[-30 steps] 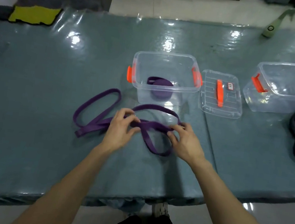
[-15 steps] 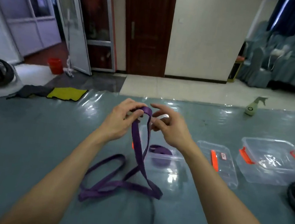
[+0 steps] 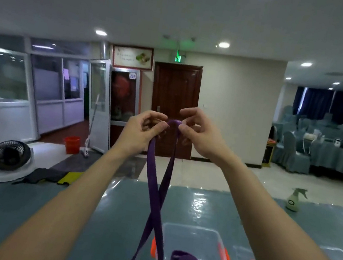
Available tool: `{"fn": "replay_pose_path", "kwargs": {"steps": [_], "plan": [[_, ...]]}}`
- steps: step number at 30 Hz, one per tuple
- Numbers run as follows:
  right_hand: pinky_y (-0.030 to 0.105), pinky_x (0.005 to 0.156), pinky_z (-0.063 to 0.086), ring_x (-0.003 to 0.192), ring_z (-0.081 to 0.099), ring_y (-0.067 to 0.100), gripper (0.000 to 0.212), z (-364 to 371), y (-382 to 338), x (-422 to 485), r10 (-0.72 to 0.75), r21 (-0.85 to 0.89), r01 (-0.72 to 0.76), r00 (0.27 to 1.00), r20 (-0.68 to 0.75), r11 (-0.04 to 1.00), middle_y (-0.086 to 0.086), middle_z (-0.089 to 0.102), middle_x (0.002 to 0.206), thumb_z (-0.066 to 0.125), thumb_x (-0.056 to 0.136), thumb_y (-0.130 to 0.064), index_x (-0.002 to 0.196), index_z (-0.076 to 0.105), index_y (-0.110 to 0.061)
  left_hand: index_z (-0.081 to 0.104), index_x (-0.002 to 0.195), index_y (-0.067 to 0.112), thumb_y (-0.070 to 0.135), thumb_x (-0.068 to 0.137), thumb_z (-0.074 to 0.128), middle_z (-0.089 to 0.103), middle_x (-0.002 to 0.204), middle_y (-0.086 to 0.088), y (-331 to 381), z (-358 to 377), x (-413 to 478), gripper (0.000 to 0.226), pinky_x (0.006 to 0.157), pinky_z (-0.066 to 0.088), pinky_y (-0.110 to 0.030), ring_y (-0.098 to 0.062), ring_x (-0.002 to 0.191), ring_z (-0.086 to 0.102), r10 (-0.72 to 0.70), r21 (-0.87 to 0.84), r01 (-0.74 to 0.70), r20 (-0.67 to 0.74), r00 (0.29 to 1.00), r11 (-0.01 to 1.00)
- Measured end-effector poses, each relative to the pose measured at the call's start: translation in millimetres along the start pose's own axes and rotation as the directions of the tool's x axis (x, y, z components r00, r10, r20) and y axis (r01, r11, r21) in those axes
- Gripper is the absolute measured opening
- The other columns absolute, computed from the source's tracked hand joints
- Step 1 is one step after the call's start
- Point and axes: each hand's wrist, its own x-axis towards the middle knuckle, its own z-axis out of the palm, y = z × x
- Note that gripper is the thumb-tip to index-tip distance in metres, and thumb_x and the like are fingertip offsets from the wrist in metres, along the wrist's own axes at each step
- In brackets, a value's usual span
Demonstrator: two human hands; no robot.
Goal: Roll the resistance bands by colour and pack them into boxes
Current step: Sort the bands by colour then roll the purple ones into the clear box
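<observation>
Teal table; left hand, right hand pinch purple band, hanging before clear box

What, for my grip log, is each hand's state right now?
Left hand: closed, fingers pinching the top of the purple band.
Right hand: closed, thumb and curled fingers pinching the same fold of the band.

No wording can be read. The green lit sign above the dark wooden door is blurred. The red-framed white poster beside it carries only a faint illegible line. The oval label on the pale green plastic spray bottle is too small.
</observation>
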Motion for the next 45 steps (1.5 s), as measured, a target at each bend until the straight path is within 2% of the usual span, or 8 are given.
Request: {"fn": "replay_pose_path", "kwargs": {"steps": [6, 10, 15, 22, 30, 33, 41, 45], "plan": [[0.035, 0.077, 0.068, 0.085, 0.081, 0.020, 0.030, -24.0, -37.2, 32.9, -0.107, -0.072, 0.105, 0.994, -0.031, 0.992, -0.005, 0.075, 0.087, 0.059, 0.109, -0.007, 0.128, 0.072, -0.026, 0.074, 0.132, 0.031, 0.051, 0.103, 0.068, 0.082, 0.120, -0.004, 21.7, 16.1, 21.3, 0.035, 0.112, 0.052, -0.057, -0.024, 0.117, 0.078, -0.085, -0.134, 0.104, 0.147, 0.986, 0.985], [0.042, 0.074, 0.069, 0.067, 0.077, 0.022, 0.008, -35.7, -38.2, 36.1, 0.055, 0.050, -0.054, 0.998, -0.018, 0.997, 0.002, 0.078, 0.076, 0.073, 0.103, -0.027, 0.106, 0.077, -0.020, 0.078, 0.122, 0.037, 0.049, 0.099, 0.071, 0.083, 0.114, 0.002, 33.6, 22.7, 27.5, 0.027, 0.109, 0.057, -0.055, -0.018, 0.111, 0.079, -0.014, -0.044, 0.019, 0.100, 0.995, 0.999], [0.045, 0.072, 0.068, 0.061, 0.075, 0.024, 0.029, -54.6, -50.8, 53.6, 0.227, 0.223, -0.204, 0.970, -0.082, 0.953, 0.014, 0.076, 0.088, 0.083, 0.088, -0.009, 0.113, 0.068, -0.011, 0.078, 0.121, 0.044, 0.046, 0.092, 0.080, 0.082, 0.115, 0.011, 48.0, 26.8, 40.2, 0.029, 0.107, 0.057, -0.046, -0.008, 0.113, 0.076, 0.066, 0.094, -0.082, 0.166, 0.984, 0.992], [0.032, 0.061, 0.061, 0.053, 0.069, 0.022, 0.018, -89.1, -59.1, 66.6, 0.303, 0.439, -0.233, 0.948, -0.096, 0.868, 0.009, 0.065, 0.074, 0.072, 0.083, -0.003, 0.100, 0.065, -0.001, 0.080, 0.117, 0.021, 0.048, 0.073, 0.097, 0.081, 0.117, -0.015, 47.8, 30.9, 56.2, 0.055, 0.111, 0.057, -0.058, -0.033, 0.115, 0.079, -0.094, -0.129, 0.140, 0.315, 0.944, 0.982], [0.048, 0.097, 0.065, 0.080, 0.076, 0.032, 0.031, -120.2, -2.2, 33.3, 0.568, 0.286, -0.628, 0.777, 0.269, 0.724, 0.024, 0.076, 0.088, 0.064, 0.096, -0.010, 0.122, 0.060, 0.008, 0.084, 0.107, 0.040, 0.050, 0.069, 0.096, 0.081, 0.107, 0.013, 55.5, 34.6, 67.2, 0.041, 0.114, 0.048, -0.062, -0.016, 0.116, 0.072, -0.045, 0.344, -0.070, 0.317, 0.947, 0.936], [0.040, 0.090, 0.066, 0.084, 0.077, 0.029, 0.040, -127.8, 8.6, 23.7, 0.562, 0.224, -0.693, 0.699, 0.442, 0.686, 0.024, 0.078, 0.098, 0.067, 0.097, -0.012, 0.132, 0.059, 0.004, 0.084, 0.106, 0.036, 0.048, 0.067, 0.096, 0.082, 0.105, 0.009, 58.2, 37.3, 65.9, 0.043, 0.108, 0.054, -0.059, -0.016, 0.107, 0.075, -0.077, 0.385, -0.098, 0.415, 0.907, 0.917], [0.032, 0.069, 0.063, 0.068, 0.066, 0.019, 0.037, -130.1, -18.1, 46.3, 0.366, 0.518, -0.440, 0.898, 0.245, 0.734, 0.010, 0.072, 0.078, 0.060, 0.099, -0.010, 0.134, 0.064, 0.001, 0.065, 0.124, 0.014, 0.020, 0.084, 0.093, 0.082, 0.117, -0.014, 68.0, 45.2, 87.9, 0.049, 0.108, 0.057, -0.056, -0.031, 0.114, 0.079, -0.198, 0.294, 0.030, 0.562, 0.803, 0.955], [0.028, 0.060, 0.060, 0.063, 0.066, 0.018, 0.036, -126.6, -27.1, 49.8, 0.321, 0.620, -0.407, 0.913, 0.251, 0.671, 0.011, 0.072, 0.075, 0.054, 0.100, -0.006, 0.134, 0.059, 0.001, 0.063, 0.128, 0.010, 0.033, 0.079, 0.094, 0.081, 0.120, -0.016, 64.0, 40.5, 88.4, 0.062, 0.108, 0.058, -0.053, -0.032, 0.117, 0.078, -0.132, 0.051, 0.122, 0.388, 0.912, 0.991]]}}
